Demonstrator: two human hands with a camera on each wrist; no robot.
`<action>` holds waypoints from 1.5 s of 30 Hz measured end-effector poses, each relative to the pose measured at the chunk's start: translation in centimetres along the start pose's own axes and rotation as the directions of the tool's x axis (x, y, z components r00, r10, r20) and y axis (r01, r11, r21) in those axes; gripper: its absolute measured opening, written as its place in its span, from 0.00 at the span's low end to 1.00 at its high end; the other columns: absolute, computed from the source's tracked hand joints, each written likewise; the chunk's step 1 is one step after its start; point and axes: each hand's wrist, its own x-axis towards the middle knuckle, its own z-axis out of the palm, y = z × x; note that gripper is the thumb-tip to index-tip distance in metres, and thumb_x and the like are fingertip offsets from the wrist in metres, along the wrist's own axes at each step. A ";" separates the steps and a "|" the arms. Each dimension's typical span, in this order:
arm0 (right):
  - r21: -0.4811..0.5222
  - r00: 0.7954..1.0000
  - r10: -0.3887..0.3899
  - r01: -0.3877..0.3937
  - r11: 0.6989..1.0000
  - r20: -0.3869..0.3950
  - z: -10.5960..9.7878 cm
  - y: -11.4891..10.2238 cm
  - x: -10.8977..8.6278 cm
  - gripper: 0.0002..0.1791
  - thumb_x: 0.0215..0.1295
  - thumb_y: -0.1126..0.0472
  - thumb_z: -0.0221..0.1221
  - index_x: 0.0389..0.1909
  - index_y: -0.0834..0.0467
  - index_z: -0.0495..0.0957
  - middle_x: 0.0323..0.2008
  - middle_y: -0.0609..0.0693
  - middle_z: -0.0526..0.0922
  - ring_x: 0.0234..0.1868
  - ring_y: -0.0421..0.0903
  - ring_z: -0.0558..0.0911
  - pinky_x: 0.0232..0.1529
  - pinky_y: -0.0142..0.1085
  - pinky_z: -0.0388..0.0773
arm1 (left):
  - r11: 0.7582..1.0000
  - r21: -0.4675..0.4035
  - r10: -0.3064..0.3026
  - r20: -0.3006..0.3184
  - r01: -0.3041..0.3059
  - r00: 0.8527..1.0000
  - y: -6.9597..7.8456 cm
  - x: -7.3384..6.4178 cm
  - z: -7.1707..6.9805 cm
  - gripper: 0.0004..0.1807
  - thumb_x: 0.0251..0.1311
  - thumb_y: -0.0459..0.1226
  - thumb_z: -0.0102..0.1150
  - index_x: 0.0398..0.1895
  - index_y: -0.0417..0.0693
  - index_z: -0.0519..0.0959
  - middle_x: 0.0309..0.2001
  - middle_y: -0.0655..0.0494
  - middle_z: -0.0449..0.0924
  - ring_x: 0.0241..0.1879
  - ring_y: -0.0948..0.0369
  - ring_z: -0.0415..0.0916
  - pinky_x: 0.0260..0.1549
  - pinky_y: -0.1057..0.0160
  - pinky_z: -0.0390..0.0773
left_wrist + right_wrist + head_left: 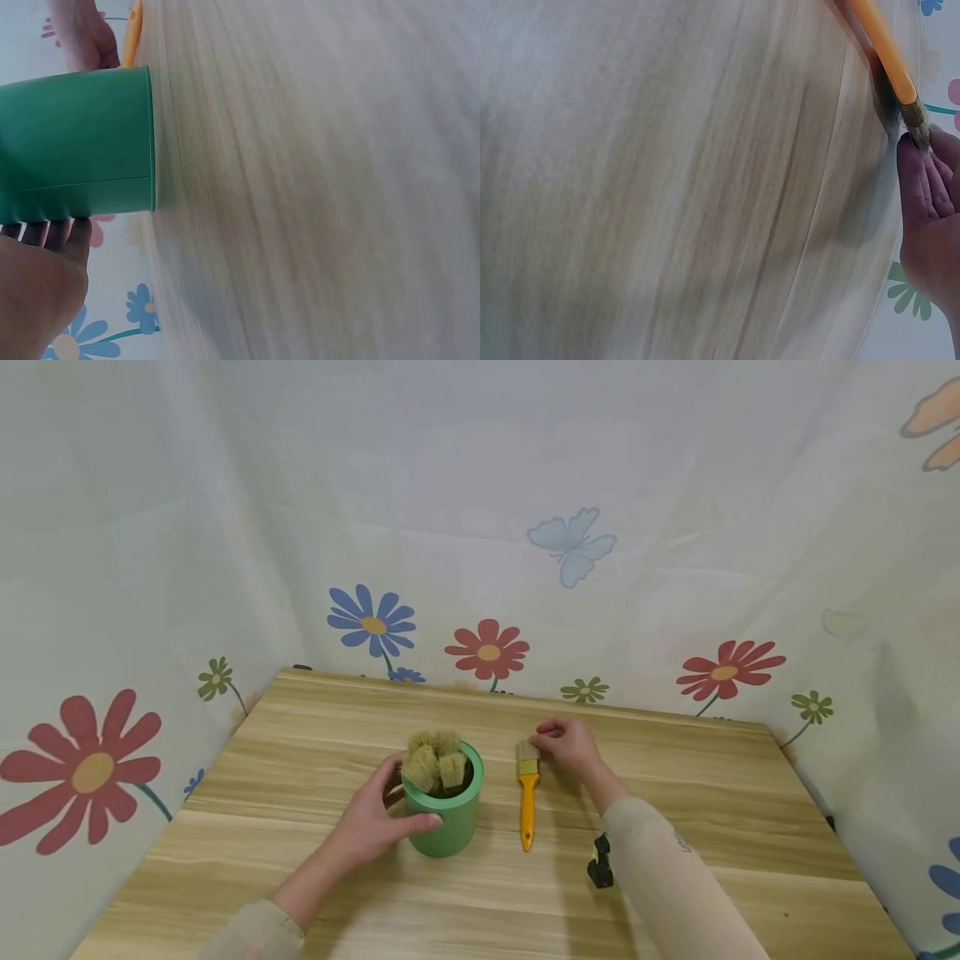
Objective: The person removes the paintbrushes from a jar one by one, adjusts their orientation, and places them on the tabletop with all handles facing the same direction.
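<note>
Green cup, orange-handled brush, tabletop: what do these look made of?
Green cup: probably satin plastic; smooth, even colour, fine straight seam-like line. Painted metal possible.
Orange-handled brush: handle glossy, plastic or lacquered wood; band metallic-looking; bristles pale and fibrous, natural or synthetic unclear.
Tabletop: wood or wood-print laminate, low sheen; streaked grain fits both.

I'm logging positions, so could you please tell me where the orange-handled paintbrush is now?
In the head view, the orange-handled paintbrush is just right of centre, to the right of the green pot, its bristles at the right hand.
</note>
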 end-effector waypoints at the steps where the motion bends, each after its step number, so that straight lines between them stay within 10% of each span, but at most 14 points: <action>1: -0.005 1.000 0.002 -0.002 1.000 0.000 -0.1 0.0 0.0 0.13 0.71 0.64 0.70 0.49 0.68 0.85 0.43 0.61 0.91 0.41 0.49 0.89 0.46 0.39 0.89 | 1.000 0.000 -0.002 0.000 0.002 1.000 0.0 0.0 0.0 0.50 0.56 0.44 0.83 0.79 0.54 0.64 0.74 0.44 0.71 0.76 0.42 0.67 0.76 0.38 0.68; 14: -0.125 1.000 -0.005 0.007 0.992 0.017 -2.2 -0.2 -0.5 0.18 0.72 0.57 0.70 0.52 0.68 0.84 0.45 0.61 0.90 0.45 0.54 0.87 0.51 0.45 0.88 | 1.000 -0.005 0.014 0.007 -0.014 1.000 0.1 0.1 0.2 0.50 0.57 0.45 0.83 0.80 0.54 0.63 0.74 0.44 0.71 0.76 0.42 0.67 0.76 0.38 0.68; 27: 0.028 0.977 -0.143 0.140 0.990 0.160 -7.0 -3.1 -2.0 0.29 0.75 0.56 0.68 0.68 0.69 0.77 0.59 0.64 0.86 0.60 0.61 0.86 0.65 0.55 0.83 | 1.000 -0.001 0.013 0.002 -0.013 1.000 0.2 -0.1 0.1 0.50 0.57 0.46 0.83 0.80 0.54 0.63 0.74 0.44 0.71 0.76 0.42 0.67 0.76 0.38 0.68; 38: 0.029 0.908 -0.323 0.328 0.944 0.267 -8.6 -6.9 -5.8 0.28 0.68 0.57 0.74 0.66 0.61 0.81 0.59 0.57 0.85 0.62 0.56 0.85 0.63 0.48 0.85 | 1.000 -0.005 0.013 0.003 -0.013 1.000 -0.1 -0.1 0.1 0.50 0.57 0.46 0.83 0.80 0.54 0.63 0.74 0.43 0.71 0.76 0.42 0.67 0.76 0.38 0.68; 45: -0.126 0.824 -0.469 0.527 0.841 0.319 -7.6 -9.3 -8.4 0.32 0.64 0.50 0.77 0.67 0.55 0.81 0.63 0.51 0.85 0.65 0.55 0.82 0.70 0.52 0.80 | 1.000 -0.004 0.023 0.001 -0.023 1.000 -0.2 -0.1 0.1 0.50 0.57 0.45 0.83 0.80 0.53 0.63 0.74 0.43 0.71 0.76 0.42 0.67 0.75 0.38 0.69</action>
